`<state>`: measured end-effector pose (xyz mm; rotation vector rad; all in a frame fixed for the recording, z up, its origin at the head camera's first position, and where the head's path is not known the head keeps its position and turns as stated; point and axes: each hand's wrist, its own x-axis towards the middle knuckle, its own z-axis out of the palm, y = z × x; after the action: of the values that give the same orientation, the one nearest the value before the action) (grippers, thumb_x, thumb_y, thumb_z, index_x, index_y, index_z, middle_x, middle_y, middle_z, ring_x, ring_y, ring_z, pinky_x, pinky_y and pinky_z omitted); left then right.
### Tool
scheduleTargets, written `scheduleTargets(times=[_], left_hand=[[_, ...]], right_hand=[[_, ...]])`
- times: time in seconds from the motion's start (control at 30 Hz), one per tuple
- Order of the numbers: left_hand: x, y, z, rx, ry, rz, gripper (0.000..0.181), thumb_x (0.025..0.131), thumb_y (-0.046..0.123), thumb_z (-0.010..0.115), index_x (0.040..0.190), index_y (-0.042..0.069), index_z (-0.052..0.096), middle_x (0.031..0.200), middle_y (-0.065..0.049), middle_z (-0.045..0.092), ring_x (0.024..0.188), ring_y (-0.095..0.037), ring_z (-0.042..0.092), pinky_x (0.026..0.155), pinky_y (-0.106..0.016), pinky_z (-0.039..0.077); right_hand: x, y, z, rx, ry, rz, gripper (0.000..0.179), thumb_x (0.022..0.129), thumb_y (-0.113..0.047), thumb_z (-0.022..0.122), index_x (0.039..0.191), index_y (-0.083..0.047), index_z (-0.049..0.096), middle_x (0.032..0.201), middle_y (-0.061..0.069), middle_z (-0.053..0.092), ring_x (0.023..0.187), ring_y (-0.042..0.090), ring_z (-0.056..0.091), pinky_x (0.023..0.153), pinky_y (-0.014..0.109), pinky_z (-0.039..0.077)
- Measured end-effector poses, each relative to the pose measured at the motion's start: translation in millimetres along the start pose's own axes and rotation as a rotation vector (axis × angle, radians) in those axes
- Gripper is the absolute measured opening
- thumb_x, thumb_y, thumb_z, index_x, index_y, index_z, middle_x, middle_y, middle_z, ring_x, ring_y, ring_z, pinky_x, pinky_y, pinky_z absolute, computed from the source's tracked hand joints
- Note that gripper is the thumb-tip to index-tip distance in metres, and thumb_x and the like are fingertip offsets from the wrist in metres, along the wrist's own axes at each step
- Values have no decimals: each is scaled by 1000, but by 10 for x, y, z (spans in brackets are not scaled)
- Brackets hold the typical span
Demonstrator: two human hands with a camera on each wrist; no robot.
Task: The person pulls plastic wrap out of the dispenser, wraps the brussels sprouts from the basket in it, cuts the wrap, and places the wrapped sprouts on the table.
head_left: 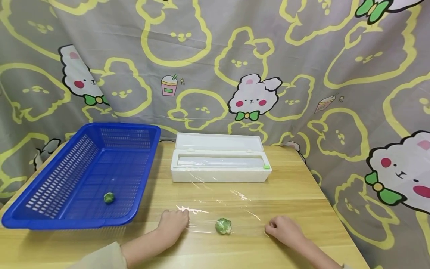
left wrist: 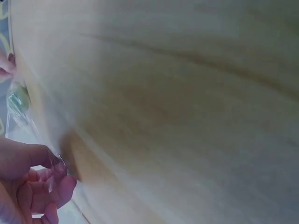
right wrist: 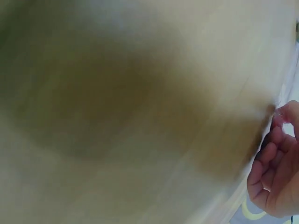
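Observation:
A sheet of clear plastic wrap (head_left: 215,201) runs from a white wrap dispenser box (head_left: 220,176) forward over the table. My left hand (head_left: 173,226) pinches its near left edge; in the left wrist view, film shows between thumb and fingertips (left wrist: 58,170). On the opposite side, my right hand (head_left: 285,229) pinches the near right edge, its other fingers curled in. Between the two hands sits a small green Brussels sprout (head_left: 223,226), overlapped by the shiny film in the left wrist view.
At the left stands a blue plastic basket (head_left: 147,179) with perforated sides; another green sprout (head_left: 109,198) lies in it. The dispenser's lid (head_left: 220,142) is raised behind the roll (head_left: 220,161). A patterned grey curtain (head_left: 201,123) hangs behind the wooden table (head_left: 295,186).

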<state>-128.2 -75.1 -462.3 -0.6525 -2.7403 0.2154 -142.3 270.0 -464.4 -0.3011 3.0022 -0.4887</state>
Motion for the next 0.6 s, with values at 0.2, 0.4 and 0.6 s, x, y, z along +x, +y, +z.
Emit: scheduleTargets(times=[0.2, 0.4, 0.6], left_hand=[[22, -12, 19, -72, 22, 44, 21, 73, 9, 71, 75, 7, 50, 66, -3, 44, 49, -12, 41, 37, -22, 35], [16, -48, 28, -223, -11, 44, 15, 68, -6, 68, 71, 6, 59, 69, -4, 43, 57, -15, 47, 37, -27, 42], [7, -142, 53, -306, -24, 4, 8, 71, 9, 71, 72, 13, 64, 73, -2, 46, 61, -15, 48, 38, -26, 41]], right_hand=[[-7, 5, -22, 49, 27, 8, 21, 69, -13, 67, 69, -20, 47, 55, -10, 37, 48, 4, 31, 43, 20, 23], [-20, 97, -36, 117, 5, -122, 17, 76, -12, 67, 72, -21, 53, 60, -14, 40, 53, 0, 33, 45, 19, 27], [-14, 246, -47, 173, -35, -259, 11, 86, -17, 61, 77, -23, 59, 72, -16, 54, 66, -4, 46, 57, 21, 41]])
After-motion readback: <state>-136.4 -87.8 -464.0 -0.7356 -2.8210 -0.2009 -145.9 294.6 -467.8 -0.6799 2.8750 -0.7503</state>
